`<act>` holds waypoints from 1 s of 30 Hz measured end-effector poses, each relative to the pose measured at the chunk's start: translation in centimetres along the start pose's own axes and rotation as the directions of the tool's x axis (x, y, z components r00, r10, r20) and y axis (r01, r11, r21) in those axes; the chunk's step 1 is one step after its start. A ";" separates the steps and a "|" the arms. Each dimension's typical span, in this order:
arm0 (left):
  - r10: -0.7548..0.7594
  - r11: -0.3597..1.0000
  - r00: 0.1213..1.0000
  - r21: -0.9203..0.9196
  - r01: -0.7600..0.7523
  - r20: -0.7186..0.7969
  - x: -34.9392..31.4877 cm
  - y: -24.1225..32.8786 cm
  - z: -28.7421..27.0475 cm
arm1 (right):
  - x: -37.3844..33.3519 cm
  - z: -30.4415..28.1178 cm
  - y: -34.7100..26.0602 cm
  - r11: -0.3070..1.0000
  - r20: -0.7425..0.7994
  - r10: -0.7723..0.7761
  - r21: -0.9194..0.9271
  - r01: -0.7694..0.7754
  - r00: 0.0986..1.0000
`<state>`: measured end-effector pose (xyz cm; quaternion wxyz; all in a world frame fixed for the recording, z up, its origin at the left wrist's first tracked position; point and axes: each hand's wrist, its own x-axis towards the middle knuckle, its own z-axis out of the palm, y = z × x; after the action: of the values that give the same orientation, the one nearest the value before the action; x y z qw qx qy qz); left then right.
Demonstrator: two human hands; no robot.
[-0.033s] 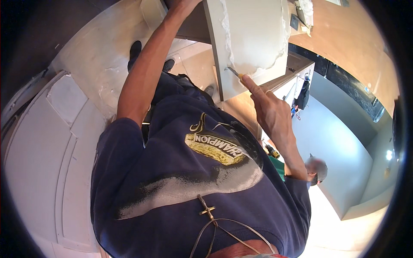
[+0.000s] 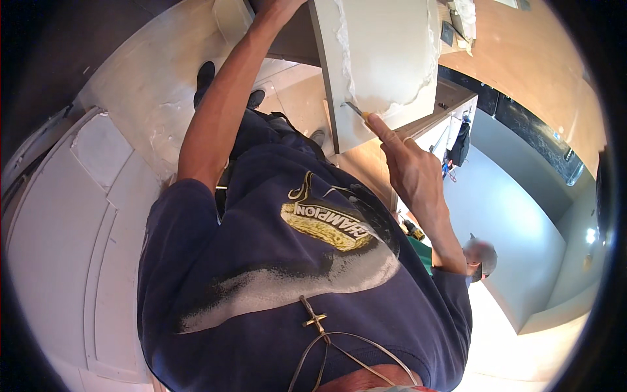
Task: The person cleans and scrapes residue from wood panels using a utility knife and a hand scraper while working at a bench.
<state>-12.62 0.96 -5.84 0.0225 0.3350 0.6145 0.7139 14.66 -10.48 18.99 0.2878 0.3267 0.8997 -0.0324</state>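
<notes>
A pale grey panel (image 2: 382,52) stands before me at the top of the view, with rough white beads of a paste-like material (image 2: 398,108) along its sides and lower part. My right hand (image 2: 413,171) is closed round a slim tool with a yellow handle (image 2: 364,115) and a narrow metal blade. The blade's tip touches the panel, or lies very close to it, by the lower left corner. My left hand (image 2: 285,9) reaches up to the panel's left side. The upper edge of the picture cuts it off, so its fingers are hidden.
A wooden-topped counter (image 2: 450,104) stands right of the panel. Behind my right forearm is a person in a grey cap (image 2: 486,255), near a yellow-and-black power tool (image 2: 413,228). White panels (image 2: 59,235) lean at the left. Small items (image 2: 460,26) sit at upper right.
</notes>
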 end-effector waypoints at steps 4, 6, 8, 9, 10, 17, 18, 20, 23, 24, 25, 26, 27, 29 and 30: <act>0.023 0.999 1.000 0.025 -0.022 -0.005 0.1 -0.1 -0.3 | -0.2 -0.1 -0.6 0.999 -0.039 -0.035 -0.028 0.034 0.999; 0.025 0.999 1.000 0.037 -0.025 0.004 -0.1 0.2 -0.2 | -0.2 -0.2 -1.3 0.994 -0.001 0.000 -0.110 0.000 1.000; -0.246 0.968 0.969 -0.058 0.244 -0.025 -0.4 1.8 0.2 | -0.1 0.1 -1.6 0.995 0.027 0.028 -0.098 -0.026 0.999; -0.248 0.967 0.969 -0.065 0.247 -0.013 -0.6 1.9 0.9 | -0.1 0.2 -1.7 0.995 0.052 0.047 -0.089 -0.043 0.998; -0.411 0.889 0.911 -0.238 0.391 -0.036 -0.6 1.9 0.9 | 0.0 0.0 -1.9 0.995 0.053 0.037 -0.096 -0.031 0.998; -0.512 0.766 0.855 -0.407 0.498 0.083 -0.4 3.2 0.2 | 0.7 -1.0 -2.3 0.994 0.052 0.054 -0.098 -0.049 0.997; -0.515 0.763 0.853 -0.409 0.501 0.085 -0.4 3.6 0.1 | 0.8 -1.3 -2.5 0.996 0.058 0.052 -0.077 -0.047 0.997; -0.559 0.735 0.823 -0.401 0.547 0.098 -0.1 4.5 -0.1 | 1.0 -1.5 -2.3 0.994 0.074 0.043 -0.103 -0.035 0.996; -0.557 0.730 0.825 -0.415 0.542 0.098 -0.1 5.0 0.2 | 1.1 -1.5 -1.4 0.991 0.126 0.032 -0.131 -0.015 0.992; -0.558 0.727 0.823 -0.418 0.544 0.101 -0.1 5.2 0.3 | 1.0 -1.4 -1.3 0.991 0.162 0.021 -0.133 0.001 0.986; -0.552 0.738 0.827 -0.399 0.543 0.104 0.0 5.6 0.0 | 1.2 -1.5 -1.3 0.991 0.164 0.017 -0.135 0.006 0.986; -0.547 0.749 0.830 -0.381 0.543 0.108 0.1 5.9 -0.1 | 1.3 -1.6 -1.3 0.992 0.167 0.024 -0.124 -0.003 0.986; -0.548 0.748 0.829 -0.380 0.544 0.107 0.1 5.9 0.2 | 1.4 -1.7 -1.3 0.994 0.171 0.033 -0.112 -0.014 0.985; -0.514 0.770 0.855 -0.405 0.494 0.066 -0.1 5.5 0.9 | 1.3 -1.5 -0.8 0.996 0.146 0.022 -0.090 -0.008 0.989; -0.513 0.770 0.856 -0.405 0.493 0.068 -0.2 5.3 1.2 | 1.2 -1.4 -0.6 0.998 0.119 0.015 -0.064 -0.008 0.993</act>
<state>-9.89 0.63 -1.20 0.2678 0.1293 0.5190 0.8014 12.85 -9.90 19.38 0.3514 0.3200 0.8796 -0.0215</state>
